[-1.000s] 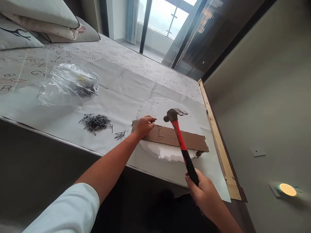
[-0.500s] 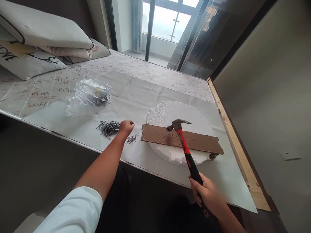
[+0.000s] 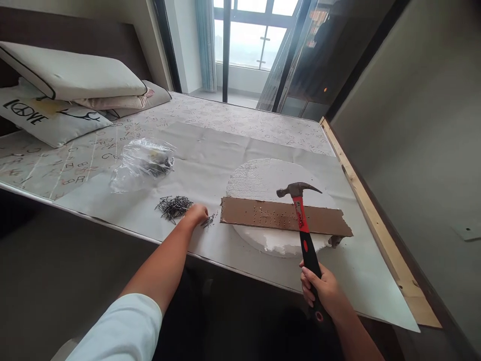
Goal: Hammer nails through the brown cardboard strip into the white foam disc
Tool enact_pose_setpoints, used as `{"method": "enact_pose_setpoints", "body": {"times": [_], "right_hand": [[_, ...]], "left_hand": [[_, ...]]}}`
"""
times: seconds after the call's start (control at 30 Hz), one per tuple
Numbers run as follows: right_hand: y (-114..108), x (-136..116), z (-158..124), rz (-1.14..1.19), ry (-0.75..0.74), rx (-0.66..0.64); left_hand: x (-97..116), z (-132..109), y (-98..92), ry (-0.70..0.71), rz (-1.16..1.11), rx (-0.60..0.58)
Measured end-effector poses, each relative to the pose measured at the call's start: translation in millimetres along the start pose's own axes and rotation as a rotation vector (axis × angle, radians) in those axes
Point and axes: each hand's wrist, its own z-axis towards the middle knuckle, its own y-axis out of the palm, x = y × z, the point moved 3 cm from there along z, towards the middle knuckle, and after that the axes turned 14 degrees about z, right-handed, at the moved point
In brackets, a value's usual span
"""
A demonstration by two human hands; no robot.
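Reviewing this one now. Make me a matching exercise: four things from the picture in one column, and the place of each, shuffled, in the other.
1. Red-and-black claw hammer
2. Brown rectangular board
3. Left hand
4. Clear, crumpled plastic bag

A. Behind the heap of dark metal nails
B. Across the round white foam slab
C. Gripped in the right hand
D. Between the nail heap and the board's left end

Pairs: 1-C, 2-B, 3-D, 4-A

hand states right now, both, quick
Left hand: at the few loose nails, fingers curled; whether it holds one cannot be told.
Right hand: closed around the black grip of the hammer.
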Motion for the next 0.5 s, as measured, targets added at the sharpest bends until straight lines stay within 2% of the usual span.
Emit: {"method": "enact_pose_setpoints", "body": {"times": [0.07, 0.13, 0.23, 0.3, 0.33, 0.4, 0.5], "right_hand": [[-1, 1, 0, 0.004, 0.001, -0.001], [-1, 0, 0, 0.006, -0.003, -0.008], [0, -2, 1, 0.005, -0.008, -0.017], [1, -3, 1, 0.009, -0.003, -0.021], [1, -3, 0, 0.011, 0.001, -0.021], [1, -4, 0, 0.011, 0.008, -0.017], [1, -4, -1, 0.004, 0.011, -0.012]], "left_hand": [[-1, -1, -8.6, -0.028, 0.02, 0.004], [-2, -3, -23.9, -0.075, 0.024, 0.085], [11, -14, -53.7, -0.086, -0.126, 0.435], [33, -26, -66.4, 0.017, -0.372, 0.618], [49, -31, -68.6, 0.095, -0.513, 0.631], [86, -39, -67.1, 0.242, -0.744, 0.561], [139, -47, -59.3, 0.389, -0.804, 0.479]]}}
